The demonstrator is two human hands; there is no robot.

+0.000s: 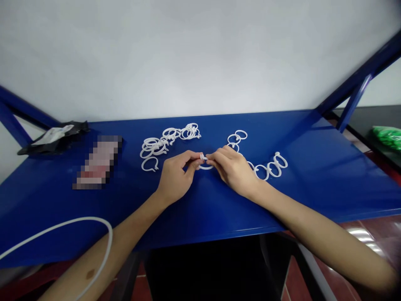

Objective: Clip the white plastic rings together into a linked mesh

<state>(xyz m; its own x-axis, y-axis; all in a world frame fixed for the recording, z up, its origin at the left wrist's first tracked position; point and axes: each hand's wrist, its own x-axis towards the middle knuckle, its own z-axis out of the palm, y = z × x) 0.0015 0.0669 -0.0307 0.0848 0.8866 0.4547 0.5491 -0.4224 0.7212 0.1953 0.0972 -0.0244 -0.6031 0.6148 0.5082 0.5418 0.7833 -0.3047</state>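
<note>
Both hands pinch one white ring (205, 166) at the table's (313, 167) middle, left hand (173, 177) and right hand (233, 169) gripping opposite sides by fingertips, probably to work its open ends, loose pile (166, 140) waiting far left.

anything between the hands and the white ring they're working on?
Nothing visible. Both the left hand and the right hand already pinch the ring at its top, above the blue table. The ring pile and ring chain lie off to the sides.
</note>
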